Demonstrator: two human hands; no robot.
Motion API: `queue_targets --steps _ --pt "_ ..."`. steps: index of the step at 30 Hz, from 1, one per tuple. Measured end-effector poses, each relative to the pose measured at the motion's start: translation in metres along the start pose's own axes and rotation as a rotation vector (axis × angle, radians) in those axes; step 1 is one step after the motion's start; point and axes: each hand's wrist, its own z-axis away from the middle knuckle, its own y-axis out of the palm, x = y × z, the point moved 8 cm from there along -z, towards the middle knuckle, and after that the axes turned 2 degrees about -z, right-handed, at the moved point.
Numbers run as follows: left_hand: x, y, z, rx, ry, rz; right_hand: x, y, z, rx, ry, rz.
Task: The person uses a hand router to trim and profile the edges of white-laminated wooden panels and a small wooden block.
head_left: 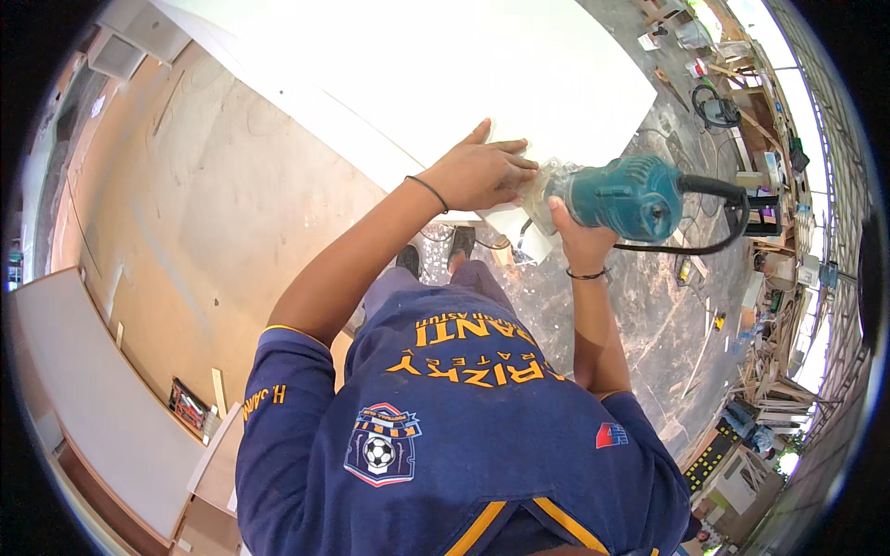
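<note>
So our left hand [484, 173] is spread flat on the white panel [519, 79], just left of the teal router [629, 196]. Our right hand [586, 239] wraps its near side; its long axis runs left-right, cord [712, 187] rightmost.

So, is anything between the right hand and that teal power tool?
Nothing visible: the right hand holds the teal power tool directly. The left hand rests at the edge of the white panel, not between them.

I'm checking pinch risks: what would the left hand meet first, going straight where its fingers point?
Likely the teal power tool, just right of the left hand; whether they already touch is unclear.
</note>
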Motion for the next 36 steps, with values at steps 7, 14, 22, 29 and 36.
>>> queue_targets --steps 7,14,22,29,36 --pt "-0.003 0.0 -0.002 -0.007 -0.031 -0.03 -0.012 0.002 -0.006 -0.029 0.042 -0.108" --pt "-0.007 0.001 -0.005 -0.08 -0.115 -0.068 -0.025 -0.009 -0.03 -0.054 0.044 -0.081" --pt "-0.001 -0.004 -0.002 -0.137 -0.172 -0.11 -0.075 -0.02 -0.086 -0.15 0.08 -0.071" --pt "0.003 -0.006 0.0 -0.142 -0.217 -0.13 -0.119 -0.027 -0.133 -0.195 0.079 -0.176" --pt "0.006 -0.006 0.004 -0.174 -0.269 -0.134 -0.152 -0.038 -0.172 -0.226 0.074 -0.079"
